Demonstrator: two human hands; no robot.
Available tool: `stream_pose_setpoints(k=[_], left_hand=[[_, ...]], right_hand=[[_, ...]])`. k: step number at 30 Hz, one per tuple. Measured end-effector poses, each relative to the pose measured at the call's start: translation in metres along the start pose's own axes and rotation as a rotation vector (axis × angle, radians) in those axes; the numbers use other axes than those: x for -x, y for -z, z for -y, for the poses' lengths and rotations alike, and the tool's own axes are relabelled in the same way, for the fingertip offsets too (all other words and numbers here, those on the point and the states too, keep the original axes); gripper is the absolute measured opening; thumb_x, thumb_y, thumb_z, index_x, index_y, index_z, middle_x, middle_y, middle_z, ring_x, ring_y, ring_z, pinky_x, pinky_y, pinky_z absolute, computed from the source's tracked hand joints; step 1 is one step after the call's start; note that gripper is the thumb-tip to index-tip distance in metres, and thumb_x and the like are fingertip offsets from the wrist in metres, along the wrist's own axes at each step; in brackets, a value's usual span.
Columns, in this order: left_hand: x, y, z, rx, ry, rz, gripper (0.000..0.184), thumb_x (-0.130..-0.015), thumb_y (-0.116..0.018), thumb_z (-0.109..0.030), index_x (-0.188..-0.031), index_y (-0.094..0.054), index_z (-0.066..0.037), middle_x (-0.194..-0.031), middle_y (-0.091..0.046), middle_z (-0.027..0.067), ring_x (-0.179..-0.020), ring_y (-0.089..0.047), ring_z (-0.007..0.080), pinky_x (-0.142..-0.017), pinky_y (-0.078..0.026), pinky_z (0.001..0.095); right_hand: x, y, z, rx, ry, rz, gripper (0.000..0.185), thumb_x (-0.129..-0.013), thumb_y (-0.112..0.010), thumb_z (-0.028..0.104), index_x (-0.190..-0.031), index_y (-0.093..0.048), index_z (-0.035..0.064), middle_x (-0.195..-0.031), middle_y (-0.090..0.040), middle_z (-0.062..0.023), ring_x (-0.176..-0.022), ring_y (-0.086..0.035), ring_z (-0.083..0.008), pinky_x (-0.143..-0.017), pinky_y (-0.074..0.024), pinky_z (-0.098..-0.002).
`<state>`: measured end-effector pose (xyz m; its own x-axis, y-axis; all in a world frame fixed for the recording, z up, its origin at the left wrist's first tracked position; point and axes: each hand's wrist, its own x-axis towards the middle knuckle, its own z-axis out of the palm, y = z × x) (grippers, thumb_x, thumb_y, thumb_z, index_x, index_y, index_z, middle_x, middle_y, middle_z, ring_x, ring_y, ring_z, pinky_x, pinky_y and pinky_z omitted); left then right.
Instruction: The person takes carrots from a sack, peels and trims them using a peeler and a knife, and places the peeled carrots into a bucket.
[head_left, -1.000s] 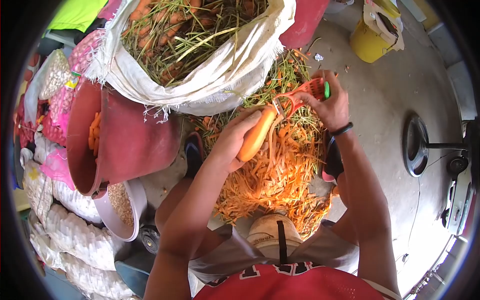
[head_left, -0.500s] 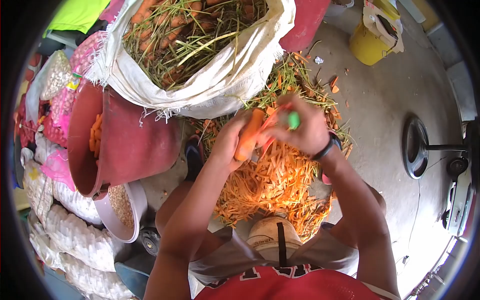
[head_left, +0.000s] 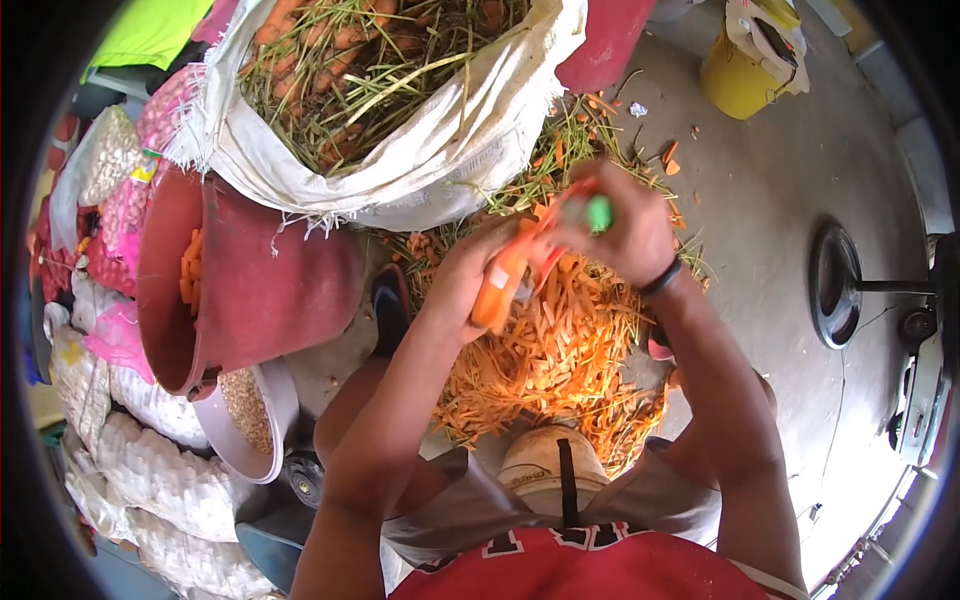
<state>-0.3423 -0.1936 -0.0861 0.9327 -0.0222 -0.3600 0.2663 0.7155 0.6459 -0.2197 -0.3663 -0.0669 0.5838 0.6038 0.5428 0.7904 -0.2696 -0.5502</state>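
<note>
My left hand (head_left: 465,275) is closed around an orange carrot (head_left: 497,290), held tilted above a pile of orange peelings (head_left: 550,370). Right beside it, my right hand (head_left: 625,228) grips a red peeler (head_left: 550,258) with a green part, blurred by motion. The peeler's head lies at the carrot's side; the exact contact is too blurred to tell. Green stems mix with the peelings behind my hands.
A white sack (head_left: 430,185) of carrots and stems stands at the top. Left are a red tub (head_left: 275,285) with carrots inside, a pale basin (head_left: 280,400) and filled bags (head_left: 160,480). A yellow bucket (head_left: 735,85) stands upper right, a black round object (head_left: 832,285) right.
From one second ago, the peeler and my right hand have come down and left towards the carrot. My left hand still holds the carrot, now a little lower and more left.
</note>
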Motion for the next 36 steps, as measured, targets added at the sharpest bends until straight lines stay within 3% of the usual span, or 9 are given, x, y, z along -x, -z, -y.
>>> stream_pose_setpoints(k=[4,8,14,20,21,25,27,31,36], left_hand=[[0.003,0.006,-0.004,-0.045,0.087,-0.099,0.031,-0.098,-0.054,-0.028,-0.118,-0.057,-0.004,-0.095,-0.063,0.0058,-0.08,-0.062,0.0134,-0.064,-0.052,0.0281],[-0.006,0.008,0.003,0.09,0.018,-0.163,0.032,-0.097,-0.054,-0.029,-0.115,-0.059,-0.004,-0.095,-0.064,0.0053,-0.075,-0.063,0.0125,-0.067,-0.054,0.028],[0.003,0.002,0.001,-0.053,0.068,-0.128,0.032,-0.097,-0.053,-0.031,-0.111,-0.058,-0.003,-0.088,-0.061,0.0072,-0.075,-0.061,0.0164,-0.066,-0.053,0.0313],[-0.003,0.005,0.005,0.025,0.036,-0.23,0.035,-0.096,-0.053,-0.031,-0.115,-0.058,-0.002,-0.09,-0.064,0.0092,-0.07,-0.061,0.0143,-0.067,-0.055,0.0302],[-0.002,0.023,0.004,0.114,0.073,0.138,0.033,-0.097,-0.053,-0.03,-0.115,-0.059,-0.003,-0.092,-0.064,0.0085,-0.073,-0.062,0.0142,-0.068,-0.055,0.0301],[0.008,-0.013,-0.006,-0.126,0.058,-0.244,0.032,-0.097,-0.052,-0.03,-0.112,-0.061,-0.004,-0.098,-0.064,0.0077,-0.078,-0.061,0.0123,-0.064,-0.051,0.0265],[0.004,0.0,-0.004,-0.077,0.026,-0.15,0.032,-0.098,-0.051,-0.031,-0.111,-0.061,-0.003,-0.098,-0.063,0.0078,-0.079,-0.061,0.0125,-0.064,-0.051,0.0262],[0.001,0.008,-0.001,0.012,0.028,-0.037,0.032,-0.099,-0.049,-0.031,-0.11,-0.06,-0.003,-0.094,-0.063,0.0069,-0.079,-0.062,0.0132,-0.061,-0.052,0.0269],[0.007,0.007,-0.002,-0.077,0.112,-0.112,0.028,-0.099,-0.05,-0.028,-0.111,-0.059,-0.004,-0.091,-0.063,0.0062,-0.076,-0.062,0.0135,-0.059,-0.052,0.0253]], right_hand=[[-0.006,0.015,-0.024,0.083,-0.352,-0.113,0.054,-0.069,-0.086,0.04,-0.103,-0.061,0.0053,-0.084,-0.07,-0.0105,-0.071,-0.071,-0.0243,-0.064,-0.0585,-0.0363],[0.004,-0.014,0.024,-0.077,0.116,0.052,0.05,-0.071,-0.083,0.044,-0.097,-0.061,0.0077,-0.078,-0.068,-0.0076,-0.068,-0.069,-0.0215,-0.06,-0.0575,-0.0349],[-0.005,0.014,-0.032,0.176,-0.305,-0.138,0.05,-0.069,-0.086,0.039,-0.1,-0.063,0.0075,-0.081,-0.069,-0.0095,-0.071,-0.07,-0.0242,-0.065,-0.058,-0.0341],[0.005,-0.012,0.024,-0.026,0.129,0.076,0.052,-0.068,-0.085,0.044,-0.099,-0.062,0.0085,-0.08,-0.069,-0.0079,-0.066,-0.069,-0.0211,-0.057,-0.0574,-0.0326],[0.006,-0.014,0.014,-0.021,0.105,0.018,0.052,-0.069,-0.084,0.045,-0.098,-0.062,0.0083,-0.079,-0.068,-0.0085,-0.066,-0.069,-0.0206,-0.057,-0.0573,-0.0329],[0.0,0.004,-0.025,0.084,-0.149,-0.12,0.056,-0.068,-0.085,0.045,-0.1,-0.061,0.006,-0.08,-0.069,-0.0103,-0.068,-0.07,-0.0213,-0.057,-0.0575,-0.0339],[0.001,0.002,-0.014,-0.027,-0.299,-0.093,0.058,-0.066,-0.087,0.043,-0.102,-0.06,0.0058,-0.083,-0.07,-0.0106,-0.071,-0.071,-0.0225,-0.062,-0.0579,-0.0358],[0.007,-0.015,0.022,0.005,0.113,0.079,0.057,-0.066,-0.085,0.049,-0.101,-0.061,0.0099,-0.079,-0.068,-0.0075,-0.068,-0.069,-0.0237,-0.061,-0.0572,-0.0362],[-0.005,0.007,-0.022,0.129,-0.226,-0.155,0.059,-0.066,-0.086,0.044,-0.102,-0.06,0.0042,-0.078,-0.069,-0.0092,-0.068,-0.071,-0.0216,-0.063,-0.0596,-0.0332]])
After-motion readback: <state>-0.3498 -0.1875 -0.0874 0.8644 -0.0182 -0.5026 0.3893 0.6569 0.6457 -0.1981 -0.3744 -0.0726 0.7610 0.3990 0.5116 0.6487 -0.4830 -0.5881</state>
